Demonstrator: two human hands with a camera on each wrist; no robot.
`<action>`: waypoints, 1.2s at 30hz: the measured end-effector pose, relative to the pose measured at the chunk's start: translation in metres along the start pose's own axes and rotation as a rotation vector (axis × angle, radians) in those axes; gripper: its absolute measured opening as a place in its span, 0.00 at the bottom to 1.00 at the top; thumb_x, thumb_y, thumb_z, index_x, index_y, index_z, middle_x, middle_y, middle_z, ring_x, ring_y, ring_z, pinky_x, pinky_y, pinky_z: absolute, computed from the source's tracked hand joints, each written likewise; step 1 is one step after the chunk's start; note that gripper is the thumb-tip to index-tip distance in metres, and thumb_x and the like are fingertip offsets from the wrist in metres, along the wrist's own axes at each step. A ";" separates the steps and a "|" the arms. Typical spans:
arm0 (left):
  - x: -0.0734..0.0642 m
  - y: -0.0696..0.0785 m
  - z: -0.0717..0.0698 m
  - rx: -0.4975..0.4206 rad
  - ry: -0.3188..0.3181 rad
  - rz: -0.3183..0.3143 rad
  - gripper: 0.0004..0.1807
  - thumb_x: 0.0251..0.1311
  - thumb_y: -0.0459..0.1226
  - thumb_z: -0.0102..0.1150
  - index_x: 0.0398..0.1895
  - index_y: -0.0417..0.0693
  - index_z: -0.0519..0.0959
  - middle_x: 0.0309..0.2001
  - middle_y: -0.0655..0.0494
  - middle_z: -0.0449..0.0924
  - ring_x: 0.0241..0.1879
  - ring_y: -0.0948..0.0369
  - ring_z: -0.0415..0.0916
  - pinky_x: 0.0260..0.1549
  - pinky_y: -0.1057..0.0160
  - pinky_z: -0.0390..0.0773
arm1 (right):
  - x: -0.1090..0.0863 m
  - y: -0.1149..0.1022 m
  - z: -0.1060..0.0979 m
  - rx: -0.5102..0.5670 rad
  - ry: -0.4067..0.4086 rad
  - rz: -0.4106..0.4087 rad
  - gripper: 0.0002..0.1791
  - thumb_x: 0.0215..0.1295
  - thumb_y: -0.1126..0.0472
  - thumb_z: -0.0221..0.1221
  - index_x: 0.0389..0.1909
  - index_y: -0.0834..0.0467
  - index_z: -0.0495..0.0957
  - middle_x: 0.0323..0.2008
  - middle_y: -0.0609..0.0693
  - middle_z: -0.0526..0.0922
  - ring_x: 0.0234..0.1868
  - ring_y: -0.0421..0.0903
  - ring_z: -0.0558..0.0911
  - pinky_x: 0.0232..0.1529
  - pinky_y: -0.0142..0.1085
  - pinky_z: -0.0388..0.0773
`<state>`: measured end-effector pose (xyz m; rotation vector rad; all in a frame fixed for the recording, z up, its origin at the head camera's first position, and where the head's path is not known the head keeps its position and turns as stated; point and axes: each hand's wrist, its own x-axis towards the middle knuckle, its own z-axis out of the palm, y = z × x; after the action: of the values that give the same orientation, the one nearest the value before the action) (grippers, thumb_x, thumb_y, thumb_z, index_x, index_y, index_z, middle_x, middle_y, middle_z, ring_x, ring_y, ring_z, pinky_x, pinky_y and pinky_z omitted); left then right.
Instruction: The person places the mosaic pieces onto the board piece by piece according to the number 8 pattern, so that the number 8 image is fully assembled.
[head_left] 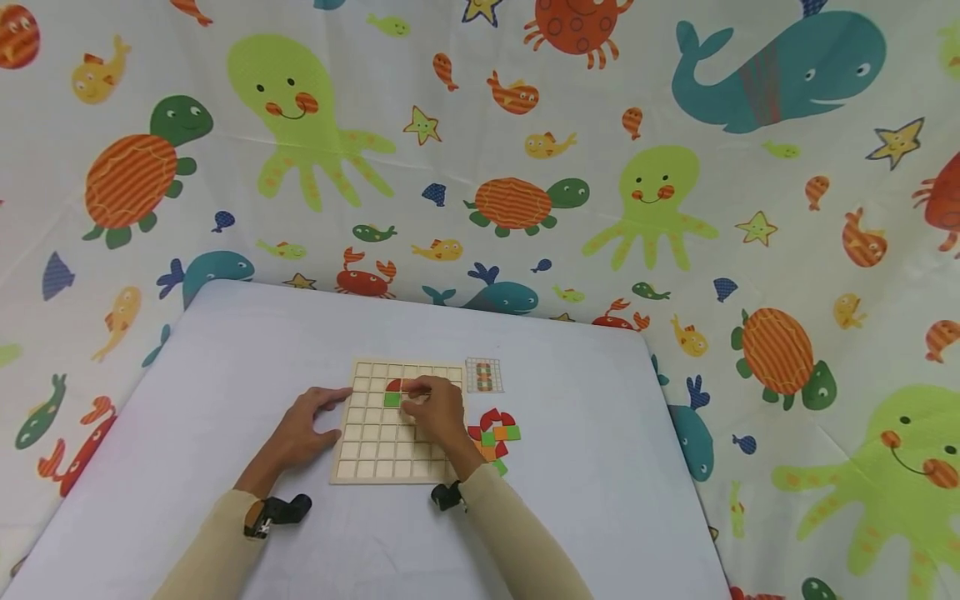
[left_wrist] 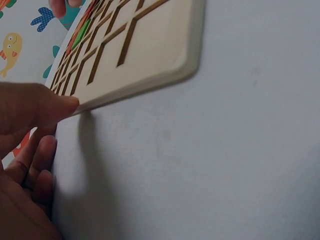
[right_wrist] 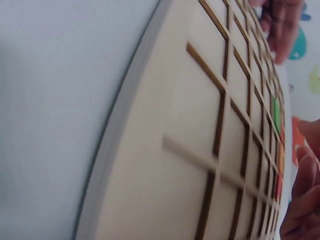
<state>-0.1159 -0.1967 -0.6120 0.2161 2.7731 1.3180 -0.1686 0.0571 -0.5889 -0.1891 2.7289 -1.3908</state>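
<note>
My left grip [head_left: 300,429] is lying against the left edge of the wooden board [head_left: 367,451], fingers and thumb spread apart; the thumb is touching the board's side, and the forefinger is reaching the same edge farther away from me. My right grip [head_left: 435,408] is hanging over the board's right half. Its fingers are bending toward the thumb beside the board's small pieces, and I cannot tell whether they are clamping one or merely touching it. The board is lying flat on the white counter [head_left: 345,542], showing its grid of square cells.

Just right of the board, a loose pile of red, orange and green pieces [head_left: 500,433] is lying, partly hiding behind my right wrist. On the board, a green square piece [head_left: 392,400] is filling a cell past the board's middle. One row closer to the board's far edge, a red rounded piece [head_left: 393,386] is sitting, with an orange piece [right_wrist: 281,157] and another red piece [right_wrist: 278,185] following toward the board's right.

Beside the board's far right corner, a small card [head_left: 483,375] is showing a grid with a coloured pattern. Well beyond the board, a white cloth [head_left: 337,25] is hanging, displaying printed sea animals.
</note>
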 end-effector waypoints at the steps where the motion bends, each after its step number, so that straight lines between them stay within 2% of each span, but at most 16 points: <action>1: 0.000 0.000 0.000 0.003 0.002 0.000 0.39 0.56 0.26 0.70 0.75 0.42 0.73 0.66 0.38 0.74 0.61 0.42 0.73 0.66 0.36 0.73 | -0.002 0.002 -0.005 0.028 0.004 0.000 0.09 0.62 0.63 0.73 0.43 0.53 0.91 0.35 0.45 0.89 0.32 0.35 0.79 0.33 0.30 0.77; 9: -0.001 0.000 -0.002 -0.006 0.000 -0.005 0.39 0.57 0.26 0.70 0.75 0.42 0.72 0.66 0.37 0.74 0.62 0.41 0.73 0.67 0.35 0.72 | -0.015 0.035 -0.044 0.134 0.043 0.008 0.12 0.65 0.69 0.69 0.47 0.55 0.90 0.36 0.50 0.89 0.25 0.40 0.76 0.26 0.29 0.75; 17: -0.002 0.002 -0.003 -0.004 -0.007 -0.011 0.39 0.57 0.26 0.69 0.75 0.42 0.73 0.66 0.38 0.74 0.61 0.42 0.73 0.67 0.36 0.72 | -0.032 0.064 -0.090 0.107 0.121 0.117 0.13 0.64 0.66 0.72 0.48 0.52 0.91 0.38 0.49 0.89 0.30 0.45 0.77 0.25 0.29 0.76; 22: -0.003 0.000 -0.001 0.001 -0.003 -0.005 0.39 0.57 0.26 0.69 0.75 0.42 0.73 0.66 0.38 0.75 0.61 0.42 0.73 0.66 0.36 0.72 | -0.044 0.082 -0.113 0.059 0.116 0.167 0.12 0.64 0.63 0.73 0.47 0.49 0.91 0.40 0.47 0.88 0.34 0.47 0.77 0.29 0.30 0.76; 31: -0.002 0.001 0.000 -0.006 -0.007 -0.006 0.38 0.57 0.27 0.68 0.75 0.42 0.73 0.66 0.38 0.74 0.61 0.42 0.73 0.66 0.36 0.72 | -0.057 0.108 -0.131 -0.075 0.094 0.210 0.13 0.59 0.59 0.78 0.46 0.48 0.91 0.43 0.48 0.88 0.35 0.45 0.75 0.33 0.30 0.74; 36: -0.001 0.001 0.000 -0.003 -0.006 -0.010 0.38 0.57 0.26 0.67 0.75 0.42 0.73 0.66 0.38 0.74 0.61 0.42 0.72 0.66 0.36 0.72 | -0.059 0.112 -0.137 -0.103 0.041 0.209 0.14 0.57 0.61 0.79 0.44 0.50 0.91 0.42 0.49 0.87 0.35 0.45 0.74 0.35 0.29 0.74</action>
<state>-0.1145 -0.1964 -0.6113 0.2051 2.7633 1.3178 -0.1354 0.2399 -0.5985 0.1178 2.7593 -1.2144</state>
